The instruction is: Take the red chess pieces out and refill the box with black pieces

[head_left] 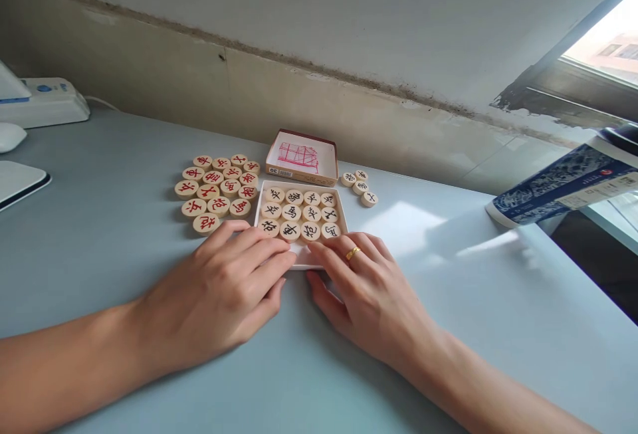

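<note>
A shallow white box (301,264) holds several xiangqi pieces (292,213) with black characters, set in rows with their faces up. My left hand (232,288) is at the box's near left corner, its fingers bent over the front edge and the thumb below. At the near right corner, my right hand (371,284), with a gold ring (353,253), has its fingertips inside the front edge and the thumb outside it. Fingers hide parts of the near rim. Left of the box lie several red-character pieces (211,191). A few black-character pieces (359,187) lie to its right.
Behind the white box stands a box lid (302,158) with a pink drawing inside. A blue patterned cup (563,178) is at the right edge of the table (124,248). White devices (47,102) stand at the far left, and a wall (279,88) rises behind.
</note>
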